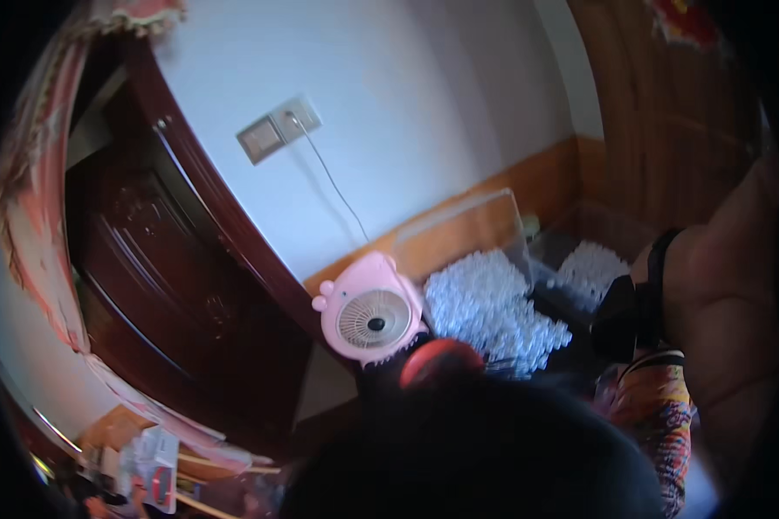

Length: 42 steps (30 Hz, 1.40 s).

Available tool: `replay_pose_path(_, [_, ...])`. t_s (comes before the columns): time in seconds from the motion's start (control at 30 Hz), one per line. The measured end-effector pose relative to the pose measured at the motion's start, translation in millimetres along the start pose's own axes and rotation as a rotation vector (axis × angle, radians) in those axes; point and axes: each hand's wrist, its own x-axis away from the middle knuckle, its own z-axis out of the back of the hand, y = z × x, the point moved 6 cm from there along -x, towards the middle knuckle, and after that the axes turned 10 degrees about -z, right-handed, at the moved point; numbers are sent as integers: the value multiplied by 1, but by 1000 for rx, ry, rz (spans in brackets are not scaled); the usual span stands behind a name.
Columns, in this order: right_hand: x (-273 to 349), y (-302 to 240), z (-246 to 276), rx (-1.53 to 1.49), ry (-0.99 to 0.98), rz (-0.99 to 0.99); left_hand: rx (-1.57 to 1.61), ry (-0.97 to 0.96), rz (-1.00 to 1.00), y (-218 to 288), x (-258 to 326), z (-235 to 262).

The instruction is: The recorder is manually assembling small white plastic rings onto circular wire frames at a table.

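Note:
Very close at the right edge is a large, blurred patch of skin, which looks like my right hand (pixel 729 303). Its fingers are lost in the dark rim, so whether it holds anything is hidden. Beside it shows a black band with a dark, watch-like block (pixel 616 320), and below that a sleeve patterned in orange, red and white (pixel 658 415). Nearest to this hand lies a smaller heap of clear, shiny pieces (pixel 593 268). A bigger heap of similar pieces (pixel 485 303) sits to its left, by a transparent plastic panel (pixel 518 227). My left hand does not show.
A pink animal-shaped fan (pixel 374 313) stands against the wall. A cord runs up to a wall socket (pixel 296 115). A dark rounded shape (pixel 467 450) with a red piece (pixel 441 359) fills the lower middle. Left are a dark wooden door (pixel 156 242) and pink curtain (pixel 48 233).

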Motion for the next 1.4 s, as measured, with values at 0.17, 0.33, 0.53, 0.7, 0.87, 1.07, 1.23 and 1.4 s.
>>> replay_pose_path(0.17, [0, -13, 10, 19, -196, 238, 282, 211, 87, -118, 32, -85])
replay_pose_path(0.33, [39, 14, -41, 11, -283, 116, 322, 212, 338, -169, 32, -20])
replay_pose_path(0.53, [103, 20, -54, -149, -391, -85, 363, 194, 318, -168, 11, -33])
replay_pose_path(0.7, [125, -5, -54, -179, -392, -222, 372, 210, 311, -162, 13, -33])
replay_pose_path(0.87, [135, -28, -46, -175, -404, -316, 383, 188, 340, -163, 20, -37])
replay_pose_path(1.07, [147, -59, -43, -187, -439, -478, 429, 154, 334, -157, 9, -46])
replay_pose_path(1.23, [147, -71, -67, -237, -444, -492, 370, 211, 314, -166, 19, -29])
replay_pose_path(1.4, [262, -49, -123, -100, -477, -1218, 323, 197, 288, -163, 17, -33])
